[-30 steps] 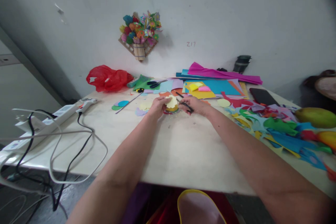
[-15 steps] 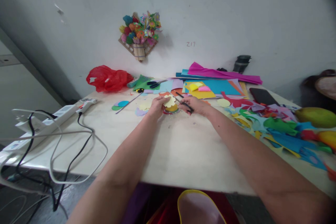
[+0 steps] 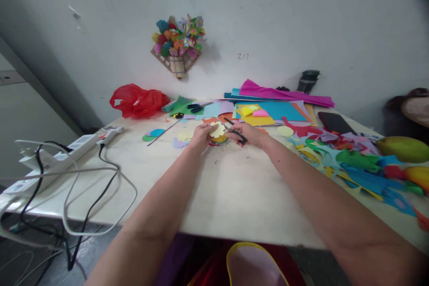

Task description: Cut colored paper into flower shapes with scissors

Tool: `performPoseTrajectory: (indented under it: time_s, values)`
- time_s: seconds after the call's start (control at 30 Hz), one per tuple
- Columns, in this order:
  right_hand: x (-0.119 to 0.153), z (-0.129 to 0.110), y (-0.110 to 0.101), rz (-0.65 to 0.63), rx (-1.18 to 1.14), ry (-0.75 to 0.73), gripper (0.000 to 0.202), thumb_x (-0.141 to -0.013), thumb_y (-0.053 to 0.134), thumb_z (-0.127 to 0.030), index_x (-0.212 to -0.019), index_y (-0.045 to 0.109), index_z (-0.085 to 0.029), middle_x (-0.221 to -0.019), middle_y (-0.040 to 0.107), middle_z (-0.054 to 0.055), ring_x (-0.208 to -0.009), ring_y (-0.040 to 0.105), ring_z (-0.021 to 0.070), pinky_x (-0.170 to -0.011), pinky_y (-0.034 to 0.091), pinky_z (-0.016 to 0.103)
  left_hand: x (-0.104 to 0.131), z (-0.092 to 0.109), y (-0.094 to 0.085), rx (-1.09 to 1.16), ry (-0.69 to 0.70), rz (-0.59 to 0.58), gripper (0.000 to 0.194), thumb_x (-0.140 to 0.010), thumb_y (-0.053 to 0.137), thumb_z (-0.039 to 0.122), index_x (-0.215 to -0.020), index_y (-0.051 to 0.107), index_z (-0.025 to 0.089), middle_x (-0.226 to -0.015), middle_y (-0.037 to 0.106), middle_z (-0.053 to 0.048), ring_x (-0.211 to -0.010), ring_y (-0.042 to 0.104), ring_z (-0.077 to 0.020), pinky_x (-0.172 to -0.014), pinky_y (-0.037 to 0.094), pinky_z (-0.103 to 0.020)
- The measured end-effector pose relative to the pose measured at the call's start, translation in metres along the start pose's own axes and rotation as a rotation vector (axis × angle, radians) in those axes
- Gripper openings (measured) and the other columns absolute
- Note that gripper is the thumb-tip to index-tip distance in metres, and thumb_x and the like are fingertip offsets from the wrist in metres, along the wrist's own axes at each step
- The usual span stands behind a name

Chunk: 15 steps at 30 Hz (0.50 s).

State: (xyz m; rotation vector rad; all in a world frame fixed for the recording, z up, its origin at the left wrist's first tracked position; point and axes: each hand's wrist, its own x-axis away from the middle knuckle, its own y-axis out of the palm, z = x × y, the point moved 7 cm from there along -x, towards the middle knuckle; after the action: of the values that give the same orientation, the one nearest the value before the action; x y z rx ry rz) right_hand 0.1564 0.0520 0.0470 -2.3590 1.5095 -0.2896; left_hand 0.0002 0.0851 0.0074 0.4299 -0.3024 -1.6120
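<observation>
Soft, even daylight fills the scene; the white wall (image 3: 301, 18) and pale worktop (image 3: 228, 187) are bright without glare. Shadows are faint, one falling right of the paper flowers (image 3: 177, 40) on the wall. Wide-angle distortion bends the edges, and the top-right corner darkens. The forearms at the bottom and the paper scraps (image 3: 385, 178) at far right are blurred.

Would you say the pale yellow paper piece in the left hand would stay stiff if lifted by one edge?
Probably not: the yellow paper piece looks like thin sheet and would likely droop. It seems light, pinched only by the left hand.
</observation>
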Motion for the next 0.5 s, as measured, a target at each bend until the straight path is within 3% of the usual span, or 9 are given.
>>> performPoseTrajectory:
  time_s: [0.3,0.5]
  values:
    - [-0.0026,0.0017,-0.0001,0.004,0.008,-0.037,0.022,-0.080,0.076,-0.027,-0.074,0.058,-0.015,-0.047,0.050,-0.006,-0.039,0.044,0.0071,-0.036,0.039,0.018,-0.0031,-0.0013,-0.0005,0.023,0.018,-0.024,0.029,-0.053,0.087,0.021,-0.062,0.061,0.013,-0.063,0.068,-0.005,-0.058,0.064,-0.0146,-0.059,0.048,-0.025]
    - [-0.0011,-0.0006,0.0003,0.028,0.005,-0.027,0.020,-0.079,0.076,-0.025,-0.073,0.060,-0.014,-0.047,0.049,-0.006,-0.038,0.043,0.0067,-0.036,0.037,0.018,-0.0045,-0.0024,-0.0030,0.004,0.005,-0.015,0.028,-0.055,0.087,0.023,-0.071,0.067,0.011,-0.070,0.072,-0.008,-0.064,0.067,-0.0172,-0.060,0.050,-0.026]
